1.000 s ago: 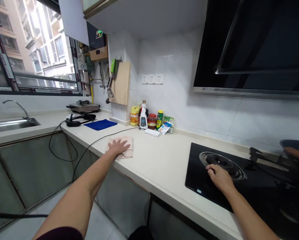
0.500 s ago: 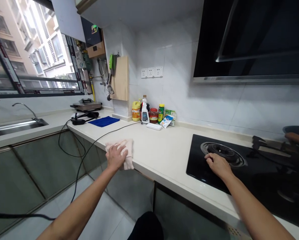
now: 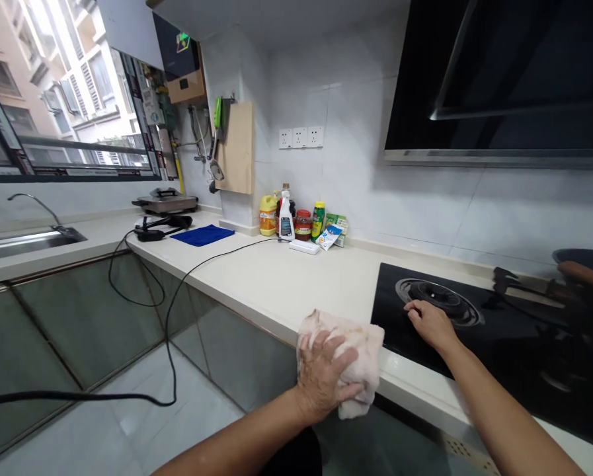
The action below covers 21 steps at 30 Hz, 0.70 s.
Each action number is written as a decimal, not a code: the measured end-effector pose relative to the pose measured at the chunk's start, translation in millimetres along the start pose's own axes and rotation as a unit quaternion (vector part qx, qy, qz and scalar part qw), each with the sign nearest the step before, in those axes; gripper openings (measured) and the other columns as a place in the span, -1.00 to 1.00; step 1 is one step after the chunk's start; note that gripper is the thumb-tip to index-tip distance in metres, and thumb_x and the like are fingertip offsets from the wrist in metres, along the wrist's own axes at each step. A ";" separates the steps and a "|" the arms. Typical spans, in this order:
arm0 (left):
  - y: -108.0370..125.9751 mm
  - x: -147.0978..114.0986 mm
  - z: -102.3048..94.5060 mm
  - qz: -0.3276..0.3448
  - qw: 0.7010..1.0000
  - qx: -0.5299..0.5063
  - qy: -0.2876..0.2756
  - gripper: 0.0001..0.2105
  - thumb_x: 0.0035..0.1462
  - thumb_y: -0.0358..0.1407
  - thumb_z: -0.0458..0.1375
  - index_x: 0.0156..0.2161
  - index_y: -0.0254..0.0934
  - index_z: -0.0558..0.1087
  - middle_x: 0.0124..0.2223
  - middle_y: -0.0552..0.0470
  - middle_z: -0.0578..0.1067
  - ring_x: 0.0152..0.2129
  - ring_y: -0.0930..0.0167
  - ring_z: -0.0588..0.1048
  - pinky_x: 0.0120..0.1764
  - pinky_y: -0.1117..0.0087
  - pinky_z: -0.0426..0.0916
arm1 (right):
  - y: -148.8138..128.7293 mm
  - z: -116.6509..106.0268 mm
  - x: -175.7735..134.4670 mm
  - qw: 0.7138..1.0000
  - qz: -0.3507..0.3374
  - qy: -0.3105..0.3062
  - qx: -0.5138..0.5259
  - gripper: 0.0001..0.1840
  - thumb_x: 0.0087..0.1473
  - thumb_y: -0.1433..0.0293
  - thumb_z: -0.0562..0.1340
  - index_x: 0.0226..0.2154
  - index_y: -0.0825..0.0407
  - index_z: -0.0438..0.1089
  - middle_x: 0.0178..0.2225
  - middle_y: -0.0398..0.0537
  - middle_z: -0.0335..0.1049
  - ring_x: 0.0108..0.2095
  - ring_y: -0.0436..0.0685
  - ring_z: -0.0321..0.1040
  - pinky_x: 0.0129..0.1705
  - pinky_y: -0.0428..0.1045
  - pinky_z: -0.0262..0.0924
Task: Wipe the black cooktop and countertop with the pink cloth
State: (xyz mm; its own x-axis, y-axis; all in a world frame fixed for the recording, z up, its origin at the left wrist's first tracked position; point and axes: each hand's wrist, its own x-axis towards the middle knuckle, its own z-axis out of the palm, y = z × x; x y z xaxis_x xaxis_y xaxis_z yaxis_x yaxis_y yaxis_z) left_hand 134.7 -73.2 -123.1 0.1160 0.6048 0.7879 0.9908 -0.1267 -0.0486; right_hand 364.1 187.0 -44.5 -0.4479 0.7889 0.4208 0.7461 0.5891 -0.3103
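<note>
My left hand (image 3: 323,377) presses a pale pink cloth (image 3: 365,344) onto the front edge of the countertop, fingers spread over it. Part of the cloth hangs down over the edge, and its right corner reaches the near left corner of the black gas hob (image 3: 388,304). Loosely curled, my right hand (image 3: 430,324) is at the near side of the round burner (image 3: 432,294). Nothing shows between its fingers.
Bottles and jars, including a white spray bottle (image 3: 286,218), stand against the wall. A blue cloth (image 3: 203,235) lies farther left, near an electric pan (image 3: 164,202). A black cable (image 3: 173,330) crosses the countertop (image 3: 271,284) and hangs over its edge. The sink (image 3: 28,244) is at left.
My left hand has slid the pink cloth rightward along the counter's front edge, from mid-counter to beside the hob. My right hand has stayed by the burner. The view has shifted slightly.
</note>
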 end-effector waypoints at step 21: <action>-321.8 -18.6 -135.8 -0.180 0.956 0.164 -0.161 -0.50 0.05 -0.26 0.22 0.10 -0.39 0.31 0.22 -0.26 0.35 0.21 0.02 0.27 0.24 -0.01 0.14 | -1.0 -1.3 -2.6 0.999 -0.018 -0.010 -0.046 -0.72 0.19 0.39 0.11 -0.21 -0.05 0.55 -0.14 -0.04 0.52 -0.13 0.17 0.43 -0.13 0.02 0.20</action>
State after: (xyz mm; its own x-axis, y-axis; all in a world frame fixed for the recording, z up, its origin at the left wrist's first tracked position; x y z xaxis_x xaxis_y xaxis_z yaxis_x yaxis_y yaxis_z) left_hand -195.8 -150.5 -38.7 -0.2744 0.7800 0.5625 0.9331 0.3574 -0.0405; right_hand 365.2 184.2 -44.1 -0.4846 0.7715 0.4123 0.7712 0.5993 -0.2149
